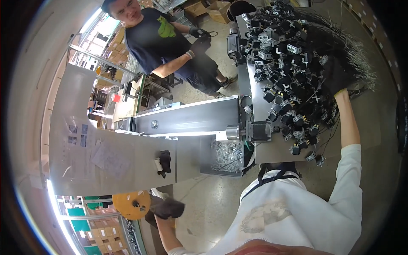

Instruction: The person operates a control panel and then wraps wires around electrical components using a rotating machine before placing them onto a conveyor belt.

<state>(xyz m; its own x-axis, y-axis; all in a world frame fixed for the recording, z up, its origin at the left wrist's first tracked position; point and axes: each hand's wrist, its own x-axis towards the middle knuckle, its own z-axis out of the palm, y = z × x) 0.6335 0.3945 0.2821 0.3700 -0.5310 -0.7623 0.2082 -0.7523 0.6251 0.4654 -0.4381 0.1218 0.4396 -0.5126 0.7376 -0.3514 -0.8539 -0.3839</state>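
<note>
Piled parts (pixel 293 72) show matt plastic and shiny metal.

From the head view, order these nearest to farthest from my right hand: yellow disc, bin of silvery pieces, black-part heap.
1. Black-part heap, at your right hand.
2. Bin of silvery pieces, near the middle.
3. Yellow disc, lower left.

parts (pixel 293 76) lie on a table (pixel 272 152), right of the conveyor (pixel 191 118)

A strip light (pixel 58 207) glows near stacked cartons (pixel 104 234); the floor (pixel 199 216) is greyish.
</note>
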